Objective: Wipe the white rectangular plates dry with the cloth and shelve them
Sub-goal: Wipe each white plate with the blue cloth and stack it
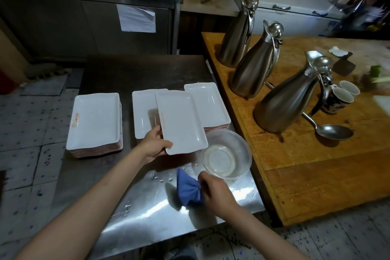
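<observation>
My left hand (155,144) grips the near left corner of a white rectangular plate (181,122), held tilted above the steel table (147,207). My right hand (217,191) clutches a bunched blue cloth (187,190) low over the wet tabletop, in front of the plate. Three stacks of white rectangular plates stand on the table: a tall stack at the left (95,122), a middle stack (143,112) partly behind the held plate, and a right stack (209,103).
A clear plastic bowl (226,154) with a little water sits right of the held plate. Water drops lie on the steel. On the wooden table (316,175) to the right stand three steel jugs (285,101), two cups (341,97) and a ladle (331,131).
</observation>
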